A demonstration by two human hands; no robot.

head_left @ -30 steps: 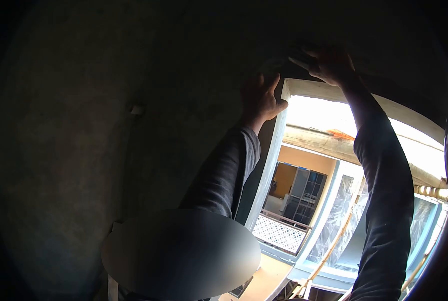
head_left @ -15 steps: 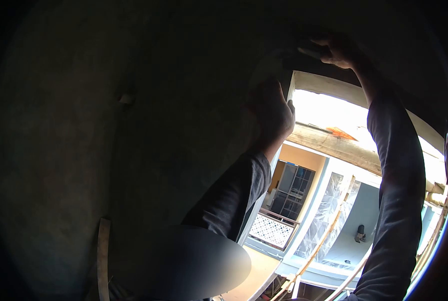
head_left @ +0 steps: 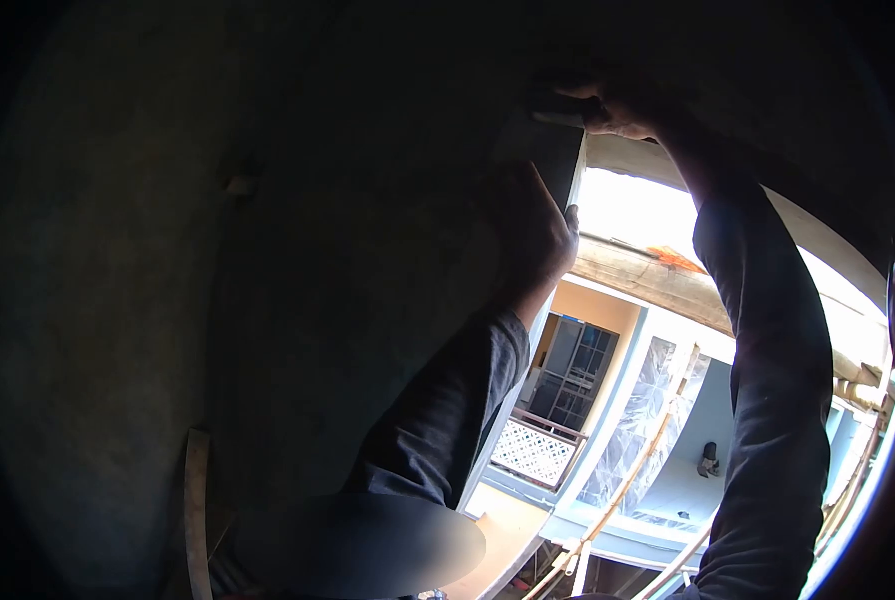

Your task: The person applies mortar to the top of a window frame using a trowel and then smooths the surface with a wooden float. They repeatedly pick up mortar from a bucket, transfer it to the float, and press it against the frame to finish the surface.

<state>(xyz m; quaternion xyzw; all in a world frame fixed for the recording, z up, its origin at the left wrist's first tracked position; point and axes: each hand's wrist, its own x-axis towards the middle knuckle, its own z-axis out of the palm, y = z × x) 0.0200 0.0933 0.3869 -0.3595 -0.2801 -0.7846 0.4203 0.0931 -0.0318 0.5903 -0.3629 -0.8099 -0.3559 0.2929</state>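
My left hand (head_left: 535,235) is raised against the edge of the dark wall (head_left: 367,250), beside the bright opening. Its thumb points up at the wall's edge, and the other fingers are lost in shadow. Higher up, my right hand (head_left: 617,108) reaches to the top corner of the opening, fingers pointing left and bent around something dark that I cannot make out. Dark long sleeves cover both arms.
A wooden strip (head_left: 197,515) stands at the lower left. Through the opening show a wooden beam (head_left: 657,285), a building with a balcony railing (head_left: 537,452), plastic sheeting and bamboo poles (head_left: 632,475). A blurred oval covers the bottom centre.
My right hand has moved left, closer to the wall's edge and above my left hand. My left hand has shifted slightly left. The outside view has also shifted a little left.
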